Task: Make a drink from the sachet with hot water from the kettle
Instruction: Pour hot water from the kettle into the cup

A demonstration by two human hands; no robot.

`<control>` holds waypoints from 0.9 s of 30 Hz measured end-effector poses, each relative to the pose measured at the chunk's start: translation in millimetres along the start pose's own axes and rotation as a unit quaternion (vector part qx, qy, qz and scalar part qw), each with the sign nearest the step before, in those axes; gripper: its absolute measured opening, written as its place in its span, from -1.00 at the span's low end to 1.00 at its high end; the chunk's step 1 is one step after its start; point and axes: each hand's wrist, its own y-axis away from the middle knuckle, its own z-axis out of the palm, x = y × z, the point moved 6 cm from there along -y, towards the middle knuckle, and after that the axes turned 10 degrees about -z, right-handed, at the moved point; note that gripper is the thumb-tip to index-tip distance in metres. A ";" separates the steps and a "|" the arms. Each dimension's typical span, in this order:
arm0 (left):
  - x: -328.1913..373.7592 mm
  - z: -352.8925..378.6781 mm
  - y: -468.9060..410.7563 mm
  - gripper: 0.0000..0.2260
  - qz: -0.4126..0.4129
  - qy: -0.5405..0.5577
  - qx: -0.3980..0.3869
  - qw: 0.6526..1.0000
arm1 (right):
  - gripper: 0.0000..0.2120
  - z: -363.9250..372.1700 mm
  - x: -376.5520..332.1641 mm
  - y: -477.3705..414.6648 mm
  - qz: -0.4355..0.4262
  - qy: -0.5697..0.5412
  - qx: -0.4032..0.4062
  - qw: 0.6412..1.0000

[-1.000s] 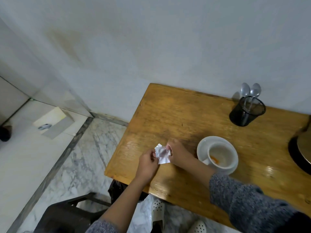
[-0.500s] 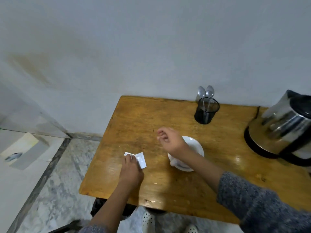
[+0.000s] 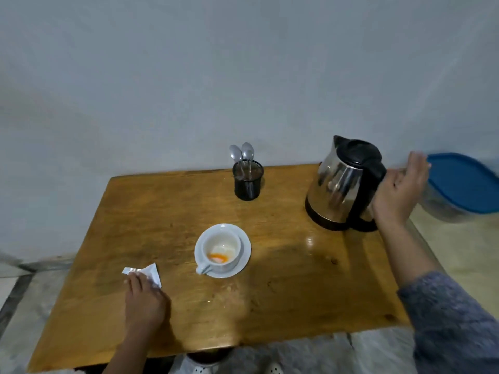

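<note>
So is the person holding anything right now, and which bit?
Nothing is gripped. The left hand rests fingertips on the white torn sachet, flat on the wooden table. The right hand is open beside the steel kettle's black handle.

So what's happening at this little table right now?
A person is making a drink. The left hand rests on a torn white paper sachet lying on the wooden table. Orange powder sits in the white ceramic cup on its saucer. The right hand is open at the black handle of the steel electric kettle, with no grip closed on it. No water is poured yet.
</note>
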 end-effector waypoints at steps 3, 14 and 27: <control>3.1 -10.9 5.3 -0.43 -0.034 0.076 0.040 0.996 | -0.62 1.7 35.0 16.9 0.134 -0.081 -0.001 0.988; 24.6 -41.6 32.0 -0.55 -0.066 0.248 0.120 0.959 | -0.63 10.8 58.1 32.5 0.249 -0.248 0.080 0.933; 116.7 -41.7 84.9 -0.76 0.074 0.471 0.106 0.873 | -0.68 10.5 53.1 30.0 0.289 -0.293 0.080 0.908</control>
